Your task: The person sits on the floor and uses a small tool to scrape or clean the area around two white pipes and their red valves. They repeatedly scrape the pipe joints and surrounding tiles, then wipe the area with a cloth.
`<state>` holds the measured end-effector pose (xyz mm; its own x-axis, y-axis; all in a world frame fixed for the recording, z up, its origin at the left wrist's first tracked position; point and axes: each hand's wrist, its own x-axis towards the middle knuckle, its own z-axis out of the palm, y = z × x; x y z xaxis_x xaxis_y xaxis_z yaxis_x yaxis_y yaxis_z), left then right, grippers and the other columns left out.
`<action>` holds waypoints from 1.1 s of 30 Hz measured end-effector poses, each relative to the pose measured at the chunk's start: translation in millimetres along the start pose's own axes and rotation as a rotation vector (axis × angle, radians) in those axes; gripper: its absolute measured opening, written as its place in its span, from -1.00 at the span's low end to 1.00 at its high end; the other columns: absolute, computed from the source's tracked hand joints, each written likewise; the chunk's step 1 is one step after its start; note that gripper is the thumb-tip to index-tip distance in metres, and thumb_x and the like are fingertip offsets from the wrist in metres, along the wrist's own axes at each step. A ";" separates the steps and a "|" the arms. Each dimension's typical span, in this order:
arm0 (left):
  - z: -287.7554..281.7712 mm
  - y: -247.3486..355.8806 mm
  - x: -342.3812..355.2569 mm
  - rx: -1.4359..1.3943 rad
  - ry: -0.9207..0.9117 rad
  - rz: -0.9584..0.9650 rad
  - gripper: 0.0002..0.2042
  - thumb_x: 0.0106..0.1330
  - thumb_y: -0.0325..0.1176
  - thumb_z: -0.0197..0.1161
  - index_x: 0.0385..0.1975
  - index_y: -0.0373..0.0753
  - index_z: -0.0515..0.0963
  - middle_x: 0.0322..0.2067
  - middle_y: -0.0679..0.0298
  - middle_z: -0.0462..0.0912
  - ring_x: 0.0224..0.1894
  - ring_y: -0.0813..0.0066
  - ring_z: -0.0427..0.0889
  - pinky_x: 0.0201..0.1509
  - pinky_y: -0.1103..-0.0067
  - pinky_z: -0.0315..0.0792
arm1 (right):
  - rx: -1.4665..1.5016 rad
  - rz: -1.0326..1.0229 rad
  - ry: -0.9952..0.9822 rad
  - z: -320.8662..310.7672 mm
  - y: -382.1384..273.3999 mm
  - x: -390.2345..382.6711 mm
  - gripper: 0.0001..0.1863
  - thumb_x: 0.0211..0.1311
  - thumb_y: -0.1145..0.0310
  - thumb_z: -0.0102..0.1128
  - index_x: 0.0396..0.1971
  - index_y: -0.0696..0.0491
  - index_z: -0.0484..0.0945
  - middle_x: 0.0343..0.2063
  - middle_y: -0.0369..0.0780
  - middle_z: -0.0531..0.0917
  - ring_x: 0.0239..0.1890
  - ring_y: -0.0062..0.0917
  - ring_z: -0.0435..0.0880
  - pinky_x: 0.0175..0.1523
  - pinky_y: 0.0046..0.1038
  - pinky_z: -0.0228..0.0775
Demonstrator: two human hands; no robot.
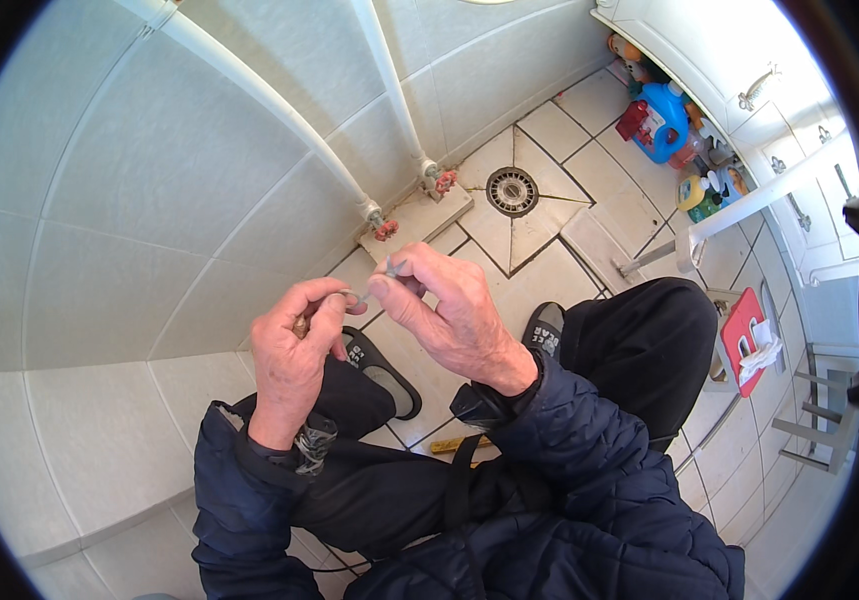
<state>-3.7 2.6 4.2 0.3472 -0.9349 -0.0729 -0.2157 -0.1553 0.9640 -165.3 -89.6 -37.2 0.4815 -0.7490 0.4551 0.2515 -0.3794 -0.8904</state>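
The person crouched on the tiled floor point(539, 130) close to the wall, both hands raised in front of the knees. The left hand point(294, 360) was curled shut, its thumb and forefinger pinching a small greyish fitting point(352, 297), with something brownish half hidden in the palm; what that was could not be told. The right hand point(449, 310) had its grip closed too, thumb and forefinger nipping a thin grey strip or thread point(390, 266) whose tip stuck up just above the fingertips. The fitting lay between the two hands, its long axis running roughly from the left fingers towards the right, so the right fingertips met it end on, almost touching. Both hands were about equally near it, the left bearing it.

A clear crumpled bit of wrapping point(312, 443) hung at the left wrist. Beyond the hands, two white pipes point(249, 85) came down the wall to red-handled valves point(385, 229), and a round floor drain point(512, 190) sat well apart from them. Coloured bottles point(665, 120) stood under a white cabinet to the right.
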 end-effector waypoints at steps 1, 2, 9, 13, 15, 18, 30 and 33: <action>-0.2 0.8 0.4 0.012 0.003 -0.011 -0.81 0.47 -0.41 0.13 -0.10 -0.37 0.62 -0.36 0.23 0.71 -0.60 0.70 0.49 -0.58 0.75 0.23 | -0.025 -0.026 -0.013 0.2 0.8 0.0 -0.88 0.37 0.46 0.21 -0.30 0.21 0.52 -0.47 -0.14 0.64 -0.50 -0.37 0.67 -0.39 -0.44 0.47; -0.7 1.3 0.9 0.016 0.001 -0.025 -0.81 0.47 -0.41 0.14 -0.10 -0.37 0.62 -0.37 0.24 0.71 -0.61 0.71 0.48 -0.58 0.75 0.22 | -0.052 -0.048 -0.023 0.4 1.9 -0.3 -0.88 0.37 0.45 0.21 -0.29 0.21 0.53 -0.46 -0.14 0.64 -0.49 -0.36 0.67 -0.39 -0.44 0.47; -4.3 2.3 3.0 -0.139 0.019 -0.119 -0.83 0.45 -0.43 0.15 -0.12 -0.34 0.63 -0.39 0.25 0.70 -0.63 0.70 0.50 -0.61 0.77 0.19 | 0.046 -0.009 0.022 5.0 8.2 -4.7 -0.85 0.39 0.41 0.22 -0.25 0.20 0.54 -0.42 -0.16 0.63 -0.45 -0.42 0.66 -0.36 -0.43 0.45; -5.8 7.0 3.6 -0.184 0.003 -0.137 -0.84 0.45 -0.43 0.15 -0.11 -0.33 0.60 -0.37 0.19 0.72 -0.62 0.68 0.53 -0.62 0.77 0.20 | 0.135 0.081 0.074 8.0 8.3 -6.7 -0.84 0.43 0.40 0.19 -0.21 0.20 0.53 -0.42 -0.19 0.62 -0.44 -0.50 0.63 -0.32 -0.47 0.44; -3.9 8.4 1.6 -0.192 0.002 -0.139 -0.85 0.44 -0.45 0.15 -0.11 -0.33 0.59 -0.36 0.16 0.73 -0.61 0.68 0.53 -0.61 0.77 0.21 | 0.152 0.092 0.093 8.6 8.2 -6.9 -0.85 0.44 0.40 0.18 -0.20 0.20 0.53 -0.41 -0.20 0.62 -0.43 -0.52 0.61 -0.30 -0.50 0.45; -2.5 7.7 2.0 -0.195 0.004 -0.132 -0.85 0.42 -0.48 0.13 -0.11 -0.33 0.57 -0.36 0.17 0.72 -0.59 0.68 0.54 -0.61 0.77 0.21 | 0.130 0.030 0.069 8.3 8.3 -6.6 -0.85 0.44 0.41 0.17 -0.20 0.21 0.53 -0.40 -0.21 0.63 -0.42 -0.53 0.60 -0.28 -0.52 0.46; -3.4 7.2 2.8 -0.210 0.024 -0.119 -0.84 0.47 -0.39 0.13 -0.10 -0.30 0.57 -0.35 0.22 0.69 -0.60 0.68 0.51 -0.61 0.76 0.18 | 0.098 -0.028 0.034 6.7 9.2 -2.6 -0.87 0.39 0.46 0.21 -0.16 0.18 0.58 -0.36 -0.22 0.63 -0.36 -0.55 0.65 -0.24 -0.49 0.49; -6.8 5.6 4.2 -0.197 0.045 -0.097 -0.81 0.49 -0.36 0.17 -0.06 -0.31 0.59 -0.27 0.17 0.72 -0.58 0.69 0.53 -0.60 0.75 0.18 | 0.058 -0.024 -0.017 4.5 7.7 -2.2 -0.86 0.32 0.49 0.26 -0.16 0.17 0.60 -0.37 -0.23 0.63 -0.36 -0.56 0.64 -0.23 -0.50 0.49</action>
<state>2.7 0.0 11.1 0.3986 -0.9030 -0.1603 0.0013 -0.1743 0.9847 -160.6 -88.5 -45.0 0.4893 -0.7305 0.4765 0.3106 -0.3645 -0.8779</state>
